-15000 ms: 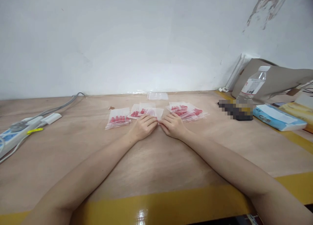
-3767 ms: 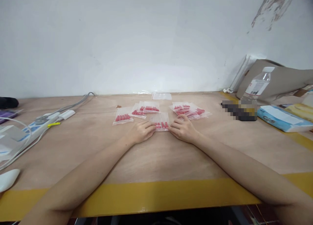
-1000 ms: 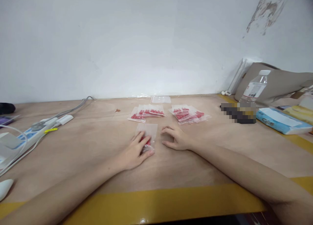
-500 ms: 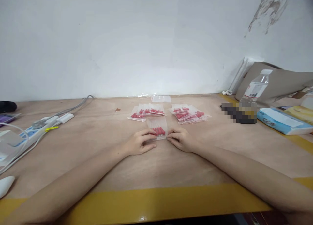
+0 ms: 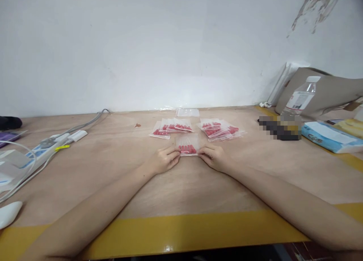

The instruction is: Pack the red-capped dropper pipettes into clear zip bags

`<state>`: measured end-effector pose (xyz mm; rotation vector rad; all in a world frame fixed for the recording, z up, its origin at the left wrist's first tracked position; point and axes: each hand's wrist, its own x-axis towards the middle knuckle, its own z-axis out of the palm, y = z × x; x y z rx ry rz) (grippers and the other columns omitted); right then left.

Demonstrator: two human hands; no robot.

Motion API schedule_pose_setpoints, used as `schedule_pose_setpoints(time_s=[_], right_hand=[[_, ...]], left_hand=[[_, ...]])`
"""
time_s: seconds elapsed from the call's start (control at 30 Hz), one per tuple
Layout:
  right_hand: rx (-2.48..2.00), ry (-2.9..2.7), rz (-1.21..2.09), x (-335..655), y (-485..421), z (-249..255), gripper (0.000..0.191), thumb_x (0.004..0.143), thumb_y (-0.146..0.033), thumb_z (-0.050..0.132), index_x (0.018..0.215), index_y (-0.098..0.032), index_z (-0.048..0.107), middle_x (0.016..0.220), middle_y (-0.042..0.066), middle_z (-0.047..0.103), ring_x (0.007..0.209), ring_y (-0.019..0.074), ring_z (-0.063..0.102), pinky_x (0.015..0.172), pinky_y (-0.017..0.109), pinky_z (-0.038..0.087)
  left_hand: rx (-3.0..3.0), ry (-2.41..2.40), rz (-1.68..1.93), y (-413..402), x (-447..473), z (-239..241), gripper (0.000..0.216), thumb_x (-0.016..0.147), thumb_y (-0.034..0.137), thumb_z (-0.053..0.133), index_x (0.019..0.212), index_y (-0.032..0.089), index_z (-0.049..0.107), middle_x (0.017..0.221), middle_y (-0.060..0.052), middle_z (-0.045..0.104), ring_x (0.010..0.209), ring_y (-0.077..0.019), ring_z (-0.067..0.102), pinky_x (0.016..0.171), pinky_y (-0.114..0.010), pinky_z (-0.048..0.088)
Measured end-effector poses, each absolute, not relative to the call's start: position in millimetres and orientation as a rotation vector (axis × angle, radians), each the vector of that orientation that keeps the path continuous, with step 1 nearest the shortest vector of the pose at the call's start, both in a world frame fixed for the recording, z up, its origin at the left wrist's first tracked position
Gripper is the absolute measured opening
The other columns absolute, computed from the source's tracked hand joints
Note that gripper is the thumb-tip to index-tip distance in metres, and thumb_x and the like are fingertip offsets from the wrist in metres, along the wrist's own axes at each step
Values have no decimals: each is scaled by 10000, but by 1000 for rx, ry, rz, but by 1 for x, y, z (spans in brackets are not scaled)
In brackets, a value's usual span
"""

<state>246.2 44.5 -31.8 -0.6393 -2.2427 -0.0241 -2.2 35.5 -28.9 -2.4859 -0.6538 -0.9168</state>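
A small clear zip bag of red pieces (image 5: 187, 145) lies flat on the wooden table (image 5: 119, 170). My left hand (image 5: 165, 160) pinches its left lower corner and my right hand (image 5: 213, 157) pinches its right lower corner. Just behind it lie a left pile of similar filled bags (image 5: 171, 127) and a right pile of filled bags (image 5: 219, 129). An empty clear bag (image 5: 187, 112) rests near the wall.
A power strip with grey cables (image 5: 42, 149) lies at the left, a white object (image 5: 8, 213) at the left front edge. At the right stand a water bottle (image 5: 300, 96), a blue tissue pack (image 5: 329, 136) and cardboard (image 5: 326, 90). Yellow tape (image 5: 181, 230) lines the near edge.
One second ago my left hand alone pressed a bag nearer to me. Both hands now hold the bag by its lower corners, a little farther away, laid flat.
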Motion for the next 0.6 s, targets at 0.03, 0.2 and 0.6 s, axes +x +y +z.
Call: schedule_pose_setpoints(time_s=[0.03, 0.2, 0.6], right_hand=[[-669, -2244, -55, 247, 46, -32, 137, 846, -187, 464, 783, -183, 585, 748, 40, 624, 681, 128, 555, 622, 237, 419], [-799, -2242, -193, 252, 50, -33, 143, 839, -222, 493, 754, -188, 603, 728, 30, 632, 678, 142, 550, 646, 267, 370], [-850, -2265, -434, 250, 56, -27, 152, 840, -281, 507, 785, -183, 610, 790, 29, 658, 780, 154, 540, 776, 323, 285]], left_hand=[[-2477, -643, -907, 37, -2, -28, 85, 843, 175, 513, 862, 164, 596, 882, -35, 657, 757, -122, 634, 692, -213, 518], [-2437, -608, -815, 40, 2, -23, 151, 880, 174, 454, 813, 159, 589, 855, -32, 651, 766, -129, 627, 692, -229, 517], [-2380, -685, -741, 38, 7, -19, 190, 899, 162, 414, 796, 150, 573, 796, -33, 641, 698, -131, 604, 639, -240, 491]])
